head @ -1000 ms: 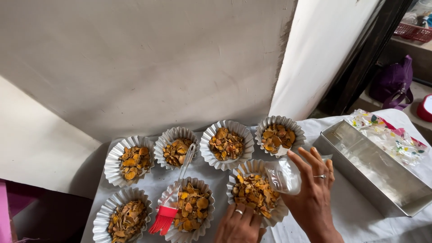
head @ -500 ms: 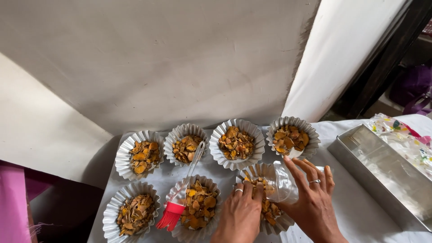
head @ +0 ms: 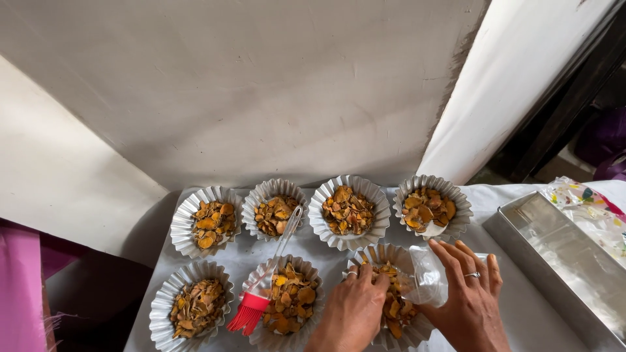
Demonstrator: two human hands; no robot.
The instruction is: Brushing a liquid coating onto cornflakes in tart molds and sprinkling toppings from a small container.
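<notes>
My left hand (head: pixel 352 306) dips its curled fingers into the fluted foil cup (head: pixel 391 296) at the lower centre of the frame, pinching at the dried orange-brown chips (head: pixel 393 306) heaped inside. My right hand (head: pixel 466 300), a ring on one finger, spreads wide around a thin clear plastic bag (head: pixel 427 283) at the cup's right rim. The chips look light, dry and brittle, best gathered loosely in the fingertips; the bag looks limp and slippery, best held at its mouth. Six more filled foil cups (head: pixel 349 210) sit in two rows on the white-covered counter (head: pixel 515 306). A red silicone brush (head: pixel 251 311) lies across two of them at lower left. A metal tray (head: pixel 554 254) rests at right.
</notes>
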